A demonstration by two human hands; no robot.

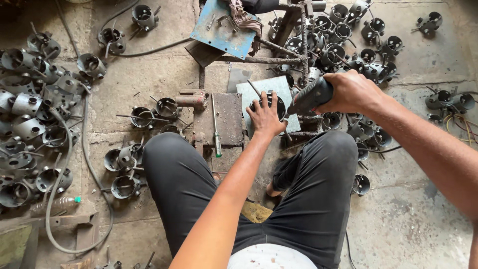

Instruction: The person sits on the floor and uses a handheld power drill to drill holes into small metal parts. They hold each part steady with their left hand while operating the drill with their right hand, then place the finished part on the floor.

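While the person is sitting low on the stained concrete floor (149,79) with knees apart in black trousers, the work is going on between the legs. Starting at the far left, a large heap of dull grey round metal cups with wire prongs (27,119) is lying beside a looping grey hose (64,199), and a few more of the same cups are sitting loose near the left knee. Moving inward, a green-handled screwdriver (215,130) is resting on a rusty dark steel plate (226,119), untouched.

Next to it, the left hand (265,117) is pressing down with fingers spread flat and wide over a dark round metal cup (271,103), which is lying on a pale grey square metal sheet (269,87) just beside the rusty plate. The right hand (351,92) is wrapping its fingers tightly round a dark grey handheld power drill (311,95), whose nose is pointing down and left at the cup's rim; whether the bit is touching the metal, I cannot tell.

Farther right, another crowd of similar round cups (348,50) is sitting around a rusty metal frame (298,45), with a blue painted plate (221,25) above. Judging by the two heaps, one piece is being worked now and many look left to handle, though which pile is finished is unclear.
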